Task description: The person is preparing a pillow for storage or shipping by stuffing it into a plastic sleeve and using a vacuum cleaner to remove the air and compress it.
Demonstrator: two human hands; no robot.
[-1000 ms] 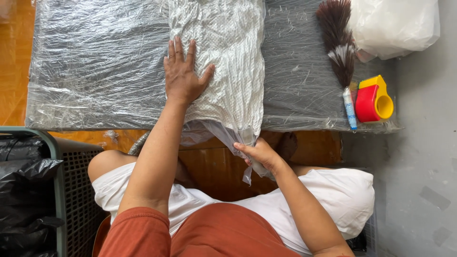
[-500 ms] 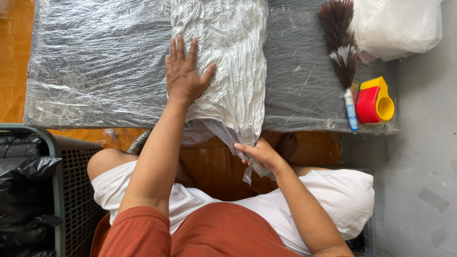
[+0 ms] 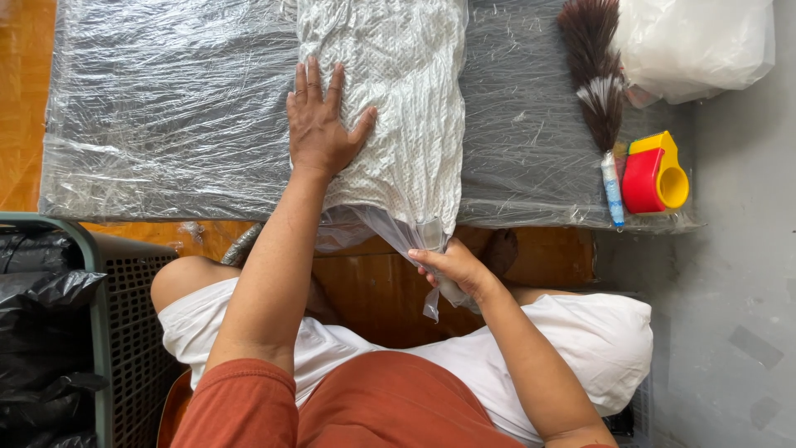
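A plastic-wrapped counter (image 3: 166,124) carries a white textured cloth in a clear bag (image 3: 406,108), lying just right of its middle and overhanging the near edge. On the bag, the left hand (image 3: 319,124) presses flat with fingers spread, while below that edge the right hand (image 3: 452,267) pinches the bag's gathered mouth. At the counter's right end lie a feather duster (image 3: 595,75) and a red-and-yellow tape dispenser (image 3: 655,174).

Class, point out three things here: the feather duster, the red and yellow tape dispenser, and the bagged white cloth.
Feather duster (image 3: 593,70), head view, on the dark feathers.
Tape dispenser (image 3: 651,176), head view, on its red body.
Bagged white cloth (image 3: 410,108), head view, on the middle of the bundle.
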